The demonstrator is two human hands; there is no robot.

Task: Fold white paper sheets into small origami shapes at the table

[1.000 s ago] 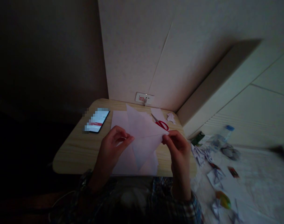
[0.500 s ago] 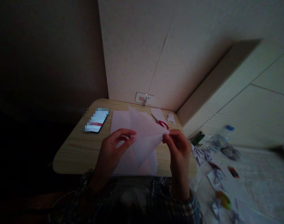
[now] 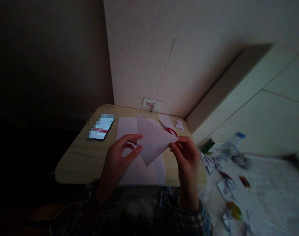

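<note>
A creased sheet of white paper (image 3: 153, 136) is held up between my two hands, over larger white sheets (image 3: 134, 170) lying on the small wooden table. My left hand (image 3: 123, 150) pinches its left edge between thumb and fingers. At the pointed right corner, my right hand (image 3: 187, 150) closes thumb and fingertips on the paper. Scissors (image 3: 172, 131) with red handles lie just behind that corner, partly covered by it. Close by is a small folded paper piece (image 3: 179, 125).
A phone (image 3: 101, 127) with a lit screen lies on the left of the table (image 3: 75, 164). A wall socket (image 3: 151, 104) is behind it. To the right, a plastic bottle (image 3: 235, 142), folded papers (image 3: 209, 162) and a yellow-green object (image 3: 234, 210) lie on a pale surface.
The lower flap of the paper has swung upward, so its bottom tip sits higher. My left fingers now grip the paper's left edge; both hands have barely shifted.
</note>
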